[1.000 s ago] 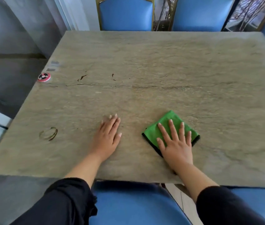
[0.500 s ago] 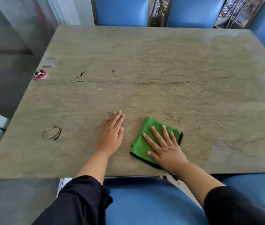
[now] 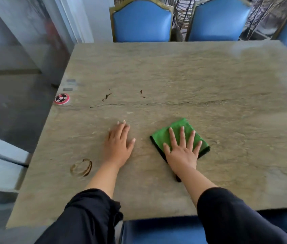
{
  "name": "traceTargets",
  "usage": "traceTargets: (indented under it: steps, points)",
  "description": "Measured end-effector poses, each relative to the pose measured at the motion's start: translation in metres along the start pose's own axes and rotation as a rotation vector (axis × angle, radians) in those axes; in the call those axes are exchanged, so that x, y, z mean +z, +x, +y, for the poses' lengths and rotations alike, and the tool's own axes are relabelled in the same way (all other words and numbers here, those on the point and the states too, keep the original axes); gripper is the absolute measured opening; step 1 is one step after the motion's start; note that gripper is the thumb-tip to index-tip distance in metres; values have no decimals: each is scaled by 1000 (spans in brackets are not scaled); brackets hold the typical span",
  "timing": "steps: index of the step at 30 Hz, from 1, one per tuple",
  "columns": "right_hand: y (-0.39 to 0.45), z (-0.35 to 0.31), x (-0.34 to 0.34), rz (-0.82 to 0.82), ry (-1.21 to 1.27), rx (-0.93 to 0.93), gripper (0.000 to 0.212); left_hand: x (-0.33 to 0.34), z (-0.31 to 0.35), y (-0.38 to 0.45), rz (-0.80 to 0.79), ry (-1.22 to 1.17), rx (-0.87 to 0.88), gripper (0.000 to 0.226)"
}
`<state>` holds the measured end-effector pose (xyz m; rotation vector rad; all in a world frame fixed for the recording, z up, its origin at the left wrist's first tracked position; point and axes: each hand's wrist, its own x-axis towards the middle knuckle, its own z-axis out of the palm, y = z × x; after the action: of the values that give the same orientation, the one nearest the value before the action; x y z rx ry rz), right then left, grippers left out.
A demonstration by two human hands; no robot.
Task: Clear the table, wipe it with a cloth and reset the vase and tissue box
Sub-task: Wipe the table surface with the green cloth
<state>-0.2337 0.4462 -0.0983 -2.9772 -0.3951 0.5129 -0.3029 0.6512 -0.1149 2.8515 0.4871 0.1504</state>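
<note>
The right hand (image 3: pixel 183 150) lies flat on the folded green cloth (image 3: pixel 177 136), fingers straight and spread, pressing it to the stone table (image 3: pixel 192 76) rather than gripping it. The left hand (image 3: pixel 119 147) rests palm-down on bare stone just beside it, fingers straight and close together, holding nothing. The cloth sits near the front edge, a little right of centre.

What the next stroke turns on, as I judge it, is where the marks lie from the cloth: the brown ring stain (image 3: pixel 81 167) is off to the left and nearer the person, beyond the left hand, and two dark streaks (image 3: pixel 106 97) lie up and to the left (the left hand sits between cloth and ring, so it would have to lift). The cloth's long axis runs roughly diagonal, near-left to far-right.

Neither vase nor tissue box is in view. A round red and black disc (image 3: pixel 62 98) at the left edge carries only symbols; no readable writing anywhere
</note>
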Motion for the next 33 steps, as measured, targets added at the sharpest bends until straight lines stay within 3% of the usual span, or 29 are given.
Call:
traceTargets:
  steps: [3, 6, 9, 11, 13, 17, 21, 25, 28, 30, 31, 33]
  points:
    - [22, -50, 1, -2, 36, 42, 60, 1, -19, 18, 4, 1, -15, 66]
    - [22, -75, 9, 45, -39, -160, 58, 4, -26, 25, 61, 3, -13, 62]
    - [11, -54, 12, 69, -122, -358, 58, 8, -29, 24, 68, 12, -7, 59]
    - [11, -34, 5, 61, -124, -315, 60, 8, -31, 23, 71, 11, -15, 59]
    - [24, -27, -2, 57, -71, -124, 59, 7, -32, 25, 66, 19, -27, 60]
    - [69, -59, -10, 43, 13, 112, 59, 8, -27, 25, 58, 15, -35, 61]
    - [93, -91, -13, 46, 13, -34, 58, 9, -29, 28, 66, 24, -25, 61]
    - [50, -100, 2, 39, -32, -246, 58, 6, -34, 30, 106, -148, -46, 63]
    - [31, -97, 1, 29, 234, -242, 56, -3, -25, 35, 198, -355, -165, 59]
    - [32, -94, -10, 62, 618, -183, 52, -8, -9, 37, 297, -341, -64, 51]
    - [33, -89, -14, 142, 712, -128, 51, -8, 1, 38, 271, -323, 41, 50]
    - [35, -72, -16, 305, 664, 50, 55, -5, 23, 39, 55, -225, 254, 52]
